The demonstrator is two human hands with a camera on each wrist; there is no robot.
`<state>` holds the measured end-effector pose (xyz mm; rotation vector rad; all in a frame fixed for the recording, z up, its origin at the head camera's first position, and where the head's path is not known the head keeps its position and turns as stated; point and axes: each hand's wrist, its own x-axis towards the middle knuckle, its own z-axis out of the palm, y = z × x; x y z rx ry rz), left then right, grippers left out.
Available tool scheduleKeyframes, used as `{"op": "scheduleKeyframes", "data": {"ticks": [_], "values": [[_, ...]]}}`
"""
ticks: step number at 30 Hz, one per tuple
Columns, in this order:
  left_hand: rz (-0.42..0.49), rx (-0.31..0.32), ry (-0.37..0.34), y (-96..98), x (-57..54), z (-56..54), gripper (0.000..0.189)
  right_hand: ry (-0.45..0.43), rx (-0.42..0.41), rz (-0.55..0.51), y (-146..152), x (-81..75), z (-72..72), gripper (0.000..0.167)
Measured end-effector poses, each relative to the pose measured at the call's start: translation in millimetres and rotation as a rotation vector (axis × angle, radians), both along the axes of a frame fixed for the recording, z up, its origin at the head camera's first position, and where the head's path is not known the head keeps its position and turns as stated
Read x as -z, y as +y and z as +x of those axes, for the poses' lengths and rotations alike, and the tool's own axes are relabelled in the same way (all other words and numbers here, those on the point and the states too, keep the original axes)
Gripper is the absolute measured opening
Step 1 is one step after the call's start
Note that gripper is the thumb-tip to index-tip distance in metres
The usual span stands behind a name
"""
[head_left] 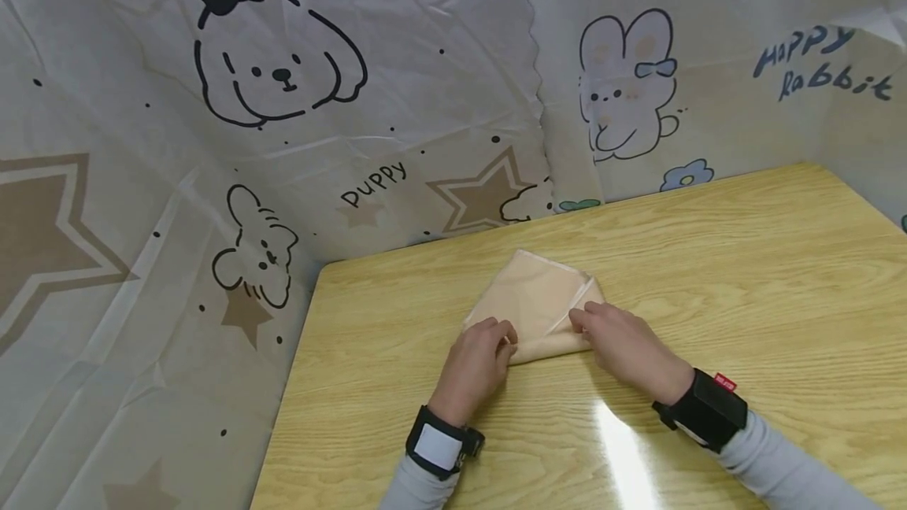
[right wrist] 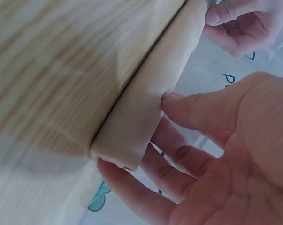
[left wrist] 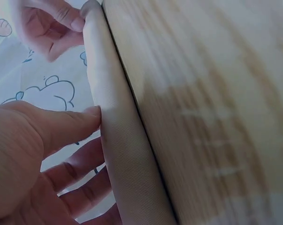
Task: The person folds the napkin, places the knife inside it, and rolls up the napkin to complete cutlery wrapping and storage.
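A peach-coloured cloth (head_left: 536,293) lies on the table, folded into a flat shape with a pointed far corner and a thick, rounded fold along its near edge. At the left part of that fold, my left hand (head_left: 476,364) pinches the fabric with curled fingers. My right hand (head_left: 629,346) grips the fold's right end, beside a diagonal flap of the same cloth. In the left wrist view the left thumb (left wrist: 73,123) lies against the rolled edge (left wrist: 127,154). From the right wrist view, the right fingers (right wrist: 172,176) reach round the roll's end (right wrist: 127,133).
The wood-grain table (head_left: 744,274) extends around the cloth on every side. Behind and to the left hangs a pale sheet (head_left: 439,77) printed with a puppy, a rabbit and stars, meeting the table's far edge. Both wrists wear black straps with devices (head_left: 708,409).
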<state>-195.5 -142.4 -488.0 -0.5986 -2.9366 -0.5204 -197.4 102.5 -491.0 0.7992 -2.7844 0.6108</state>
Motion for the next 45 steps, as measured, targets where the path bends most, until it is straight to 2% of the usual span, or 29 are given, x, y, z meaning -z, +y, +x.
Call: {"op": "scheduleKeyframes", "data": {"ticks": [6, 12, 17, 21, 25, 28, 31, 34, 40, 45], "values": [[-0.057, 0.027, -0.018, 0.8, -1.8, 5.5, 0.004, -0.007, 0.012, 0.019, 1.9, -1.6, 5.5, 0.018], [-0.086, 0.034, -0.050, 2.6, -3.3, 8.9, 0.022, -0.044, -0.008, 0.024, 6.7, -4.7, 7.7, 0.012], [-0.149, 0.048, 0.008, 4.0, -3.9, 8.6, 0.019, -0.045, -0.023, 0.042, 7.8, -8.0, 7.7, 0.015], [-0.197, 0.089, 0.072, 3.7, -3.4, 7.8, 0.015, -0.010, -0.038, 0.043, 5.9, -8.5, 7.7, 0.017], [-0.194, 0.112, 0.100, 2.0, -2.5, 7.3, 0.020, 0.010, -0.031, 0.056, 3.6, -7.3, 7.5, 0.016], [-0.191, 0.116, 0.096, 0.7, -2.2, 6.4, 0.020, 0.041, -0.011, 0.072, 2.3, -6.5, 8.6, 0.014], [-0.179, 0.123, 0.088, -0.2, -1.7, 5.7, 0.016, 0.069, 0.002, 0.086, 1.5, -5.5, 9.4, 0.020], [-0.165, 0.141, 0.095, -0.9, -0.4, 5.1, 0.013, 0.063, 0.008, 0.093, 1.4, -4.4, 9.2, 0.023], [-0.172, 0.188, 0.127, -4.2, 0.2, 3.9, 0.013, 0.019, 0.010, 0.087, 2.3, -4.3, 7.8, 0.018], [-0.158, 0.177, 0.086, -5.1, -0.6, 2.9, 0.018, 0.032, -0.012, 0.085, 4.0, -3.7, 4.7, 0.016]]}}
